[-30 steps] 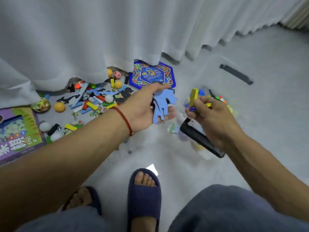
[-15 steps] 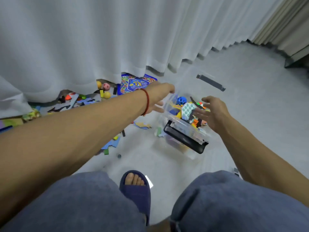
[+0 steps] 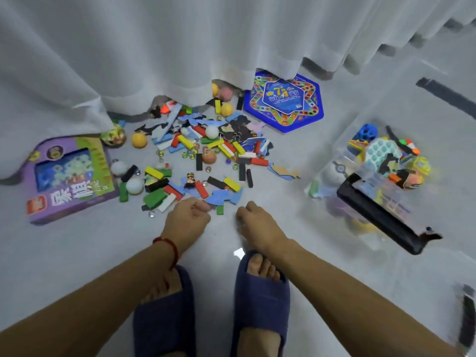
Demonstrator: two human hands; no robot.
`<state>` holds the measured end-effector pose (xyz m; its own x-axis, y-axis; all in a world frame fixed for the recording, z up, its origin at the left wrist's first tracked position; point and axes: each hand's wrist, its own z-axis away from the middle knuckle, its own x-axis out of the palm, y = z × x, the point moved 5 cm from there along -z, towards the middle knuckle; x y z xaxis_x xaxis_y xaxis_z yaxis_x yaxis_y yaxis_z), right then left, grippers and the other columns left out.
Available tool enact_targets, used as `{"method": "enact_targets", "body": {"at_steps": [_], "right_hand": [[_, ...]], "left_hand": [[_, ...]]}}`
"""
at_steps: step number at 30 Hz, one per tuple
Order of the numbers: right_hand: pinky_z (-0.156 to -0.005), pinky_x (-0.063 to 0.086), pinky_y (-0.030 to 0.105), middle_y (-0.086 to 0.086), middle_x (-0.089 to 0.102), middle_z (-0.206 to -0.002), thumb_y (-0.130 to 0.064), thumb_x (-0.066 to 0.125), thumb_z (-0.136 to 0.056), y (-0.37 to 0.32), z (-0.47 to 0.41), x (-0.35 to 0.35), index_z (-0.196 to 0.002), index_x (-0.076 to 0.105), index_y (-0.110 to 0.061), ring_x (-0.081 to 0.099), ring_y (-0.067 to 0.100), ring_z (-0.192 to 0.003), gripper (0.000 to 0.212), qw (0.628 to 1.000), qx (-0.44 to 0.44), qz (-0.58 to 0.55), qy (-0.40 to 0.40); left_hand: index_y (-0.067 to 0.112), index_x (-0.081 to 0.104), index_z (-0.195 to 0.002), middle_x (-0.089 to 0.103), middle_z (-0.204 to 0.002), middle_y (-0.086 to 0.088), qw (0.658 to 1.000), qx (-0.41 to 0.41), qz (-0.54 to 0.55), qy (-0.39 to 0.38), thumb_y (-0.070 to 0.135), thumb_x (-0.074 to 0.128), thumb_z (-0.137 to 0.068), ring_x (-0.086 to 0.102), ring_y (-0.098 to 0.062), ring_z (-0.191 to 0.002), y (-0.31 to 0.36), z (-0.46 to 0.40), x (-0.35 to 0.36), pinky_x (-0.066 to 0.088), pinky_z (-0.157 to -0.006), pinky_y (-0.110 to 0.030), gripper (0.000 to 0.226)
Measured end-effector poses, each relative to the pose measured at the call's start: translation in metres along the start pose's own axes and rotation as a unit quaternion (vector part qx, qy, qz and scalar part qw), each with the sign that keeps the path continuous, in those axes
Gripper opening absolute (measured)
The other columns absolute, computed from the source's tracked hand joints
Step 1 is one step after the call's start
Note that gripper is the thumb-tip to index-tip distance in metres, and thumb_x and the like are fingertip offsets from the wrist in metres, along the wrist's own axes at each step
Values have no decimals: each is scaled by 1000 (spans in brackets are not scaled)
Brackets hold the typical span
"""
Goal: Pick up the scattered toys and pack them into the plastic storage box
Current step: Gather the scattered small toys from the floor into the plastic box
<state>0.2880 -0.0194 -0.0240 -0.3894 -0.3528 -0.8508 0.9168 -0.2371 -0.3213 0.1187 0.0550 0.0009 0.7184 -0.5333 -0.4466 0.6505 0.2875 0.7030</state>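
Note:
A heap of scattered toys [image 3: 201,155] lies on the grey floor: coloured wooden blocks, blue foam puzzle pieces, marbles, white and orange balls. The clear plastic storage box [image 3: 334,161] with a black handle stands at the right, partly filled with toys. My left hand [image 3: 186,220] hangs with loosely curled fingers at the near edge of the heap, just short of a blue foam piece [image 3: 222,197]. My right hand [image 3: 257,222] hovers beside it, fingers curled down, holding nothing that I can see.
A purple toy box [image 3: 69,176] lies at the left and a blue hexagonal game board [image 3: 283,104] at the back. White curtains [image 3: 180,47] hang over the far toys. My feet in blue slippers [image 3: 260,300] stand below the hands. A black strip [image 3: 448,94] lies at far right.
Both hands have left the storage box, where they dropped the blue foam pieces and yellow block, and have come back to the near edge of the toy heap. The view has tilted down.

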Motion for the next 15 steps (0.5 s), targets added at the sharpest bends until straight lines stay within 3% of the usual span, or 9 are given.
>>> {"method": "enact_targets", "body": {"at_steps": [2,4,6,9,12,13,15], "right_hand": [[-84,49,37,7,56,-107,-12,57,-93,1,-1,5,-107,62,-12,58,25,-95,15,996,17,-68,53],[-81,49,27,0,61,-99,-17,62,-91,-6,6,-8,-104,66,-18,58,15,-88,14,980,25,-161,111],[-78,48,22,-6,64,-94,-27,65,-91,-20,15,-25,-105,67,-23,57,8,-83,14,973,-21,-198,120],[-79,47,19,-11,66,-99,-38,63,-93,-20,16,-46,-107,69,-26,57,5,-88,19,968,-57,-204,136],[-92,46,24,-4,66,-116,-26,59,-96,40,-13,-67,-114,68,-21,58,11,-104,20,950,43,-165,261],[-100,42,29,3,61,-129,-25,59,-97,63,-28,-70,-124,64,-19,54,18,-117,28,953,91,-114,266],[-109,37,41,12,39,-153,-31,58,-97,99,-57,-72,-145,45,-21,38,32,-138,50,965,171,-20,197]], "left_hand": [[11,63,-85,64,-76,-8,994,-39,99,-36,6,57,-89,61,-21,-65,-7,1,10,57,-60,-34,9],[4,59,-83,57,-75,-11,953,-117,261,-104,8,51,-95,56,-20,-60,-1,4,29,50,-53,-28,15],[1,68,-98,70,-88,-13,905,-167,356,-162,23,44,-100,68,-23,-75,10,7,45,57,-68,-35,33],[-3,65,-117,71,-109,-19,844,-190,458,-202,33,35,-103,68,-26,-98,16,4,59,53,-84,-38,48],[-2,66,-116,68,-103,-15,851,-211,454,-159,29,46,-99,63,-22,-88,8,-10,55,51,-74,-31,41],[-1,67,-114,67,-100,-15,853,-214,450,-155,27,47,-98,62,-22,-86,8,-13,54,51,-73,-31,38],[-1,68,-110,67,-95,-14,855,-215,445,-155,25,47,-97,62,-22,-83,6,-16,49,52,-73,-32,36]]}}
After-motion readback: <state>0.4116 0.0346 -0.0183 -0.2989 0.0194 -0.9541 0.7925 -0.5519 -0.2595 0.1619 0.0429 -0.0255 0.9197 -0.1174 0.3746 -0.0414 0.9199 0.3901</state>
